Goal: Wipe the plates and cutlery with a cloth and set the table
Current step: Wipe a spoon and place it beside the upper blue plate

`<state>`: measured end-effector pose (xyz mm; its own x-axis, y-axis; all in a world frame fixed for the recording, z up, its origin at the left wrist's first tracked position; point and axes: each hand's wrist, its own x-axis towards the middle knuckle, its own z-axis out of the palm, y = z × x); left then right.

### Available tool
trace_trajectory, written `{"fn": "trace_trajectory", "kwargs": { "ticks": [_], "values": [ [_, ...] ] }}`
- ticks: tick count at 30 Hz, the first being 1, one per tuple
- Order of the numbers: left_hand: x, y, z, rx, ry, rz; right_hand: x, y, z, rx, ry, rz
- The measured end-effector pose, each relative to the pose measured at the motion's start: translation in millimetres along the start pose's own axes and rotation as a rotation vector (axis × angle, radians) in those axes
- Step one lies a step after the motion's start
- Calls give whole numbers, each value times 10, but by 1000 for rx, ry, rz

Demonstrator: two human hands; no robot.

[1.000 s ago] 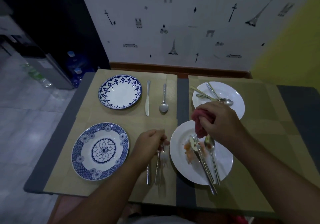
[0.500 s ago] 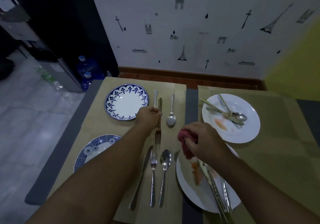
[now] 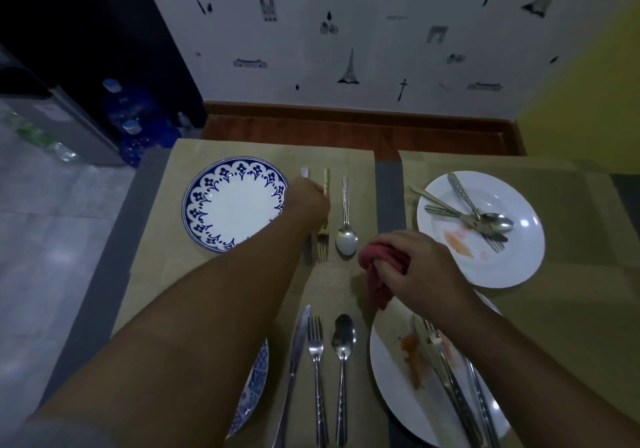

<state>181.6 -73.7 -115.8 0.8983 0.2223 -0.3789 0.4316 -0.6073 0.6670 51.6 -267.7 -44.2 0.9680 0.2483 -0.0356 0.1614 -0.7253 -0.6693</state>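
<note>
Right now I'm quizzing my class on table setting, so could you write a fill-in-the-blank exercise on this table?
1. The right hand grips a red ____.
2. The left hand sets down a fork between a knife and a ____.
3. The blue-rimmed plate looks clean, while the far white plate shows an orange ____.

Missing words: cloth; spoon; smear
</note>
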Motion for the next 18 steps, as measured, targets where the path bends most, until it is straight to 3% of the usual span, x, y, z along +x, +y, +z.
{"fn": "trace_trajectory", "kwargs": {
  "ticks": [8,18],
  "values": [
    [46,33,21,220,45,87,67,-32,-2,11,14,13],
    [-479,89,-28,109,52,337,-159,-25,-205,8,49,107]
  ]
}}
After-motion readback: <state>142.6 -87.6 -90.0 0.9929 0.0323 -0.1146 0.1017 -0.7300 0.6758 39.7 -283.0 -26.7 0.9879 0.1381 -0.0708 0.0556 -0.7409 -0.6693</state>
